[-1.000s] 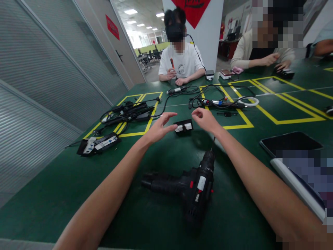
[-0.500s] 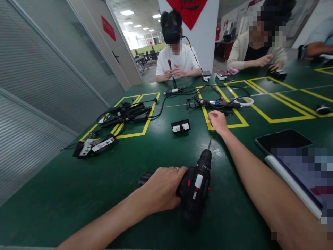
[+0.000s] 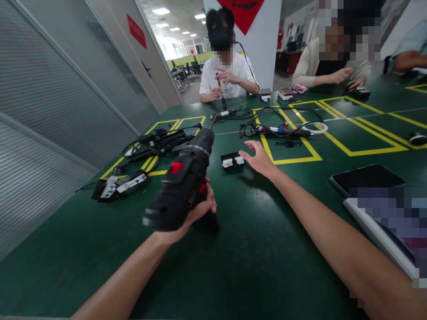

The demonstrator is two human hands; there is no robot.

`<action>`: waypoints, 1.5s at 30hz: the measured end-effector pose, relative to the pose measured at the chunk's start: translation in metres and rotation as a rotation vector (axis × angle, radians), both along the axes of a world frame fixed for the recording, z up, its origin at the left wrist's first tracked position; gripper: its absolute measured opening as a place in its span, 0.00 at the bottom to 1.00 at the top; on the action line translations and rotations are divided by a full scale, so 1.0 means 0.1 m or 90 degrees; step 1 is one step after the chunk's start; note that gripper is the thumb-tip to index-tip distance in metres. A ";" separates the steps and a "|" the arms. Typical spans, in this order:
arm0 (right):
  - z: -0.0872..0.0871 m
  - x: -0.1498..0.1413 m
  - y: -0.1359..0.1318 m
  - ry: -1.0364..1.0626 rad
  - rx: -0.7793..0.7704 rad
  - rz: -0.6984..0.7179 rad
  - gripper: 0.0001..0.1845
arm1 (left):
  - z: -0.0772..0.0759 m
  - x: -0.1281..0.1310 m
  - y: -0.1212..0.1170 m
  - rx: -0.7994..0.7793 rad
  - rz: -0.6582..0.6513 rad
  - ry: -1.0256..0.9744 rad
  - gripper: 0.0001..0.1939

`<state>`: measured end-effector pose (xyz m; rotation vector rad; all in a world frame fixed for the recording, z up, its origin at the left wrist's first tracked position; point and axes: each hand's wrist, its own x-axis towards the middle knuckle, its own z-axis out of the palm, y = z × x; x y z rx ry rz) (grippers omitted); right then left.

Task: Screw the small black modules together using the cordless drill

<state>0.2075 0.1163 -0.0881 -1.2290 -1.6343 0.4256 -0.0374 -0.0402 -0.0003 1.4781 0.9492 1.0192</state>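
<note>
My left hand (image 3: 202, 206) is wrapped round the grip of a black cordless drill (image 3: 183, 178) with red buttons. The drill is upright, its bit (image 3: 212, 123) pointing forward, and its base is close to the table; I cannot tell whether it touches. My right hand (image 3: 258, 158) is open, thumb and fingers apart, just right of a small black case with white pieces in it (image 3: 232, 161). The thumb tip is at the case's right end; whether it touches is unclear.
Tangled black cables and tools (image 3: 163, 144) lie at left, near a black-and-white box (image 3: 122, 184). A cabled pen-like tool (image 3: 276, 130) lies beyond my right hand. A phone (image 3: 367, 178) is at right. Across the green table (image 3: 267, 249), a person (image 3: 228, 75) holds a screwdriver (image 3: 218, 81).
My left hand has turned the drill from lying on its side to upright and shifted it left. My right hand has moved left to the small case, its fingers now spread.
</note>
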 end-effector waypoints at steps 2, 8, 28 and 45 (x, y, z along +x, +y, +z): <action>0.01 -0.16 -0.06 -0.026 0.008 0.044 0.29 | -0.01 -0.02 0.04 -0.086 -0.016 -0.114 0.18; -0.05 -0.28 -0.06 -0.066 -0.037 0.084 0.24 | -0.09 -0.03 0.11 -0.207 0.007 -0.171 0.18; -0.19 -0.12 0.17 -0.086 -0.082 -0.002 0.30 | -0.22 0.10 0.02 -0.255 -0.064 -0.176 0.19; 0.62 -0.15 -0.80 0.187 0.043 0.021 0.28 | -0.01 0.44 0.00 -0.146 -0.023 -0.121 0.20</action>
